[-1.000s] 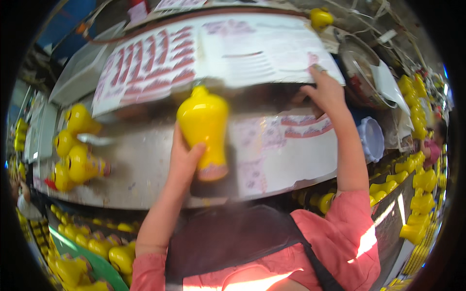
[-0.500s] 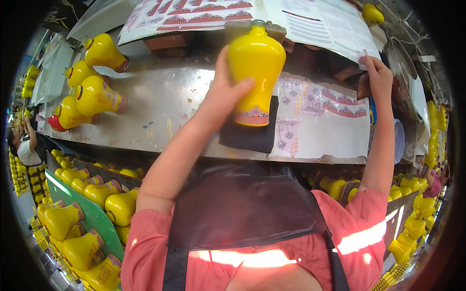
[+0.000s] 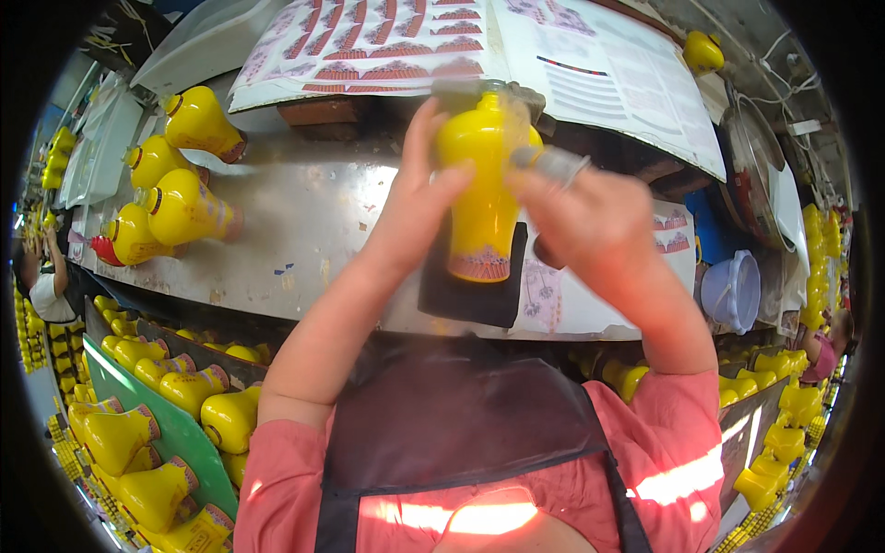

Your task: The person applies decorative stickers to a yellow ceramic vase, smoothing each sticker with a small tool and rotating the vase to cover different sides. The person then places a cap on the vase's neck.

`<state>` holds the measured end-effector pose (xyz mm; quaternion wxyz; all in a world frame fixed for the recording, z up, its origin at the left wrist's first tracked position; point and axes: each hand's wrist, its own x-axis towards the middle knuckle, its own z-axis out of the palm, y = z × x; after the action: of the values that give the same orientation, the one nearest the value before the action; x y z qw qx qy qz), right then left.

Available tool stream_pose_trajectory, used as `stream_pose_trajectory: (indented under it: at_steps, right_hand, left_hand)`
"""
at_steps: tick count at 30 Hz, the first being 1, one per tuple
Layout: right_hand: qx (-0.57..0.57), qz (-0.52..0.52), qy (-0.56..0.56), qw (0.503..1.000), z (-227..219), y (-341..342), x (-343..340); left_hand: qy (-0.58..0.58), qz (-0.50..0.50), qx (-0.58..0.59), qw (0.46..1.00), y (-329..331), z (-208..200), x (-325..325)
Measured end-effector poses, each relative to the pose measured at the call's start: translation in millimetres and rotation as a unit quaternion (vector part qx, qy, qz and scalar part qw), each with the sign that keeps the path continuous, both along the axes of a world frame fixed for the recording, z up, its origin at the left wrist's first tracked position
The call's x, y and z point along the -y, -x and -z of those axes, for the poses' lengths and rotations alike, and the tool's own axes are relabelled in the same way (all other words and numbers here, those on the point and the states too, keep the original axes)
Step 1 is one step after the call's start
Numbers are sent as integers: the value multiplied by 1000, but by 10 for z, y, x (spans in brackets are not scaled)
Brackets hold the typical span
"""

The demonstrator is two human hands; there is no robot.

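In the head view, a metal workbench [image 3: 304, 230] is seen running across the middle, its near edge curving just above the person's dark apron [image 3: 442, 433]. Open room on the bench top is limited: the left end is taken by a cluster of yellow vases lying on their sides [image 3: 171, 198], the far edge is overhung by large printed decal sheets [image 3: 479, 41], and a bare steel stretch is left between the lying vases and the hands. A black pad [image 3: 470, 290] is laid at the near edge, with smaller decal sheets [image 3: 590, 295] beside it to the right. Below the bench on the left, a green-edged crate of yellow vases [image 3: 152, 433] is packed tight, and more yellow pieces are stacked along the right rim; a pale blue plastic bowl [image 3: 733, 290] is set to the right of the bench. A yellow vase [image 3: 484, 198] is held upright above the black pad, clear of the bench top. It is gripped by the left hand [image 3: 415, 207], whose fingers are wrapped round its left flank and shoulder. The right hand [image 3: 590, 221] is closed against its right shoulder with a small translucent decal piece [image 3: 553, 166] pinched against the vase. The vase is glossy yellow, wide at the shoulder, narrowed below, with a patterned red band at its foot.
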<state>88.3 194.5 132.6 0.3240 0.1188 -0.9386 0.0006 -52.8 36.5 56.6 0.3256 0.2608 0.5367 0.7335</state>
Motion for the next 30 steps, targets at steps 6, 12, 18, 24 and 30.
stream_pose_trajectory:
  at_steps: [6, 12, 18, 24, 30]
  right_hand:
    - [8, 23, -82, 996, 439, -140, 182]
    - [34, -10, -139, 990, 530, -257, 213]
    - [-14, -42, -16, 999, 429, -270, 181]
    - [87, 117, 186, 972, 356, 34, -14]
    - [113, 141, 258, 949, 321, 182, -108]
  left_hand:
    - [113, -67, -221, 966, 132, -11, -283]
    - [126, -89, -275, 949, 88, 114, -292]
    - [41, -124, -345, 929, 29, 214, -169]
    - [106, -81, -604, 786, 128, 118, -48]
    - [119, -84, -555, 819, 85, 155, -100]
